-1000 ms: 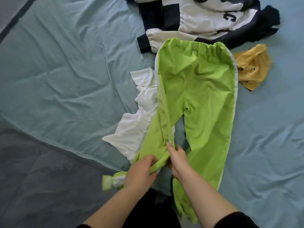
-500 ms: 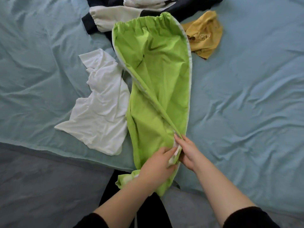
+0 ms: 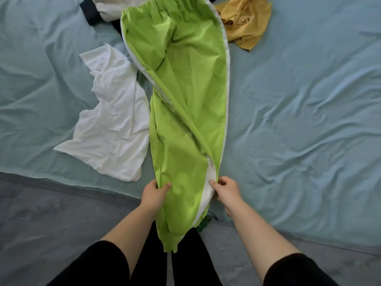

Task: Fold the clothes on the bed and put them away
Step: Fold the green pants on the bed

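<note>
Bright green trousers (image 3: pixel 185 96) with a white side stripe lie lengthwise on the pale blue bed sheet (image 3: pixel 299 112), one leg folded over the other, waistband at the far end. The cuffs hang over the bed's near edge. My left hand (image 3: pixel 154 194) pinches the left edge of the legs. My right hand (image 3: pixel 225 191) pinches the right edge at the white stripe. A crumpled white top (image 3: pixel 111 124) lies to the left of the trousers.
A mustard-yellow garment (image 3: pixel 247 23) lies crumpled at the far right of the waistband. A navy and white jacket (image 3: pixel 101 12) sits at the top, partly under the trousers. A grey blanket (image 3: pixel 51 223) covers the near edge of the bed.
The left leg has been folded over onto the right one. My hands, close together at the knee before, have moved apart to the two edges of the stacked legs.
</note>
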Available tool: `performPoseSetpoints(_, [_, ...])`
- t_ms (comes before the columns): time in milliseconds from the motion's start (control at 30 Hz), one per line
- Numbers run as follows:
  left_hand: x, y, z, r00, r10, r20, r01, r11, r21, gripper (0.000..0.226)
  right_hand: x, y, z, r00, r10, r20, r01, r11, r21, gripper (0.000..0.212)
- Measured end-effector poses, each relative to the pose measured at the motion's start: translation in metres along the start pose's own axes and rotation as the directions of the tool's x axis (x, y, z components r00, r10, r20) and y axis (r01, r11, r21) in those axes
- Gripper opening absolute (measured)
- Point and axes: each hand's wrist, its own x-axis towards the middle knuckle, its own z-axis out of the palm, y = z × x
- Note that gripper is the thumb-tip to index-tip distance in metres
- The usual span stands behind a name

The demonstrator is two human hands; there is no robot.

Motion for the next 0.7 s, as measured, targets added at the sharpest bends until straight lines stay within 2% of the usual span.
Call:
performPoseSetpoints(67, [-0.001,-0.008,-0.006,1.0,-0.018,0.024,0.018,1.0,-0.004,0.017,-0.003,0.007,-0.004,0.999,0.041,0.029,-0.041,0.999,0.002,0.016])
performPoseSetpoints(133, [-0.001,-0.014,-0.011,0.997,-0.05,0.057,0.05,0.999,-0.001,0.022,-0.004,0.009,-0.009,0.999,0.016,0.046,-0.009,0.988,-0.152,0.012])
performPoseSetpoints(233, [0.009,-0.002,-0.019,0.998,-0.007,0.056,0.012,0.996,-0.091,0.041,0.003,-0.007,-0.009,0.981,-0.195,0.014,0.174,0.839,-0.515,0.025])
performPoseSetpoints(300, [0.022,0.019,-0.026,0.999,0.051,0.003,-0.05,0.986,-0.158,0.046,0.008,-0.028,-0.001,0.941,-0.339,0.014,0.289,0.78,-0.555,0.04])
performPoseSetpoints(400, [0.041,0.053,-0.031,0.997,0.08,0.018,-0.07,0.941,-0.331,0.047,0.017,-0.066,0.021,0.878,-0.474,0.072,0.441,0.739,-0.509,0.051])
performPoseSetpoints(500, [0.049,0.084,-0.033,0.989,0.017,0.148,0.054,0.886,-0.461,0.056,0.022,-0.099,0.045,0.897,-0.437,0.065,0.431,0.831,-0.352,0.039])
performPoseSetpoints(567, [0.048,0.098,-0.034,0.933,-0.101,0.344,0.249,0.874,-0.418,0.063,0.024,-0.112,0.049,0.914,-0.407,0.002,0.401,0.901,-0.165,0.018])
performPoseSetpoints(633, [0.046,0.109,-0.032,0.839,-0.15,0.523,0.38,0.85,-0.365,0.069,0.024,-0.12,0.044,0.91,-0.409,-0.071,0.408,0.912,-0.039,0.019])
performPoseSetpoints(700, [0.046,0.117,-0.023,0.793,-0.136,0.594,0.411,0.839,-0.357,0.073,0.027,-0.124,0.033,0.906,-0.406,-0.121,0.408,0.913,-0.009,0.021])
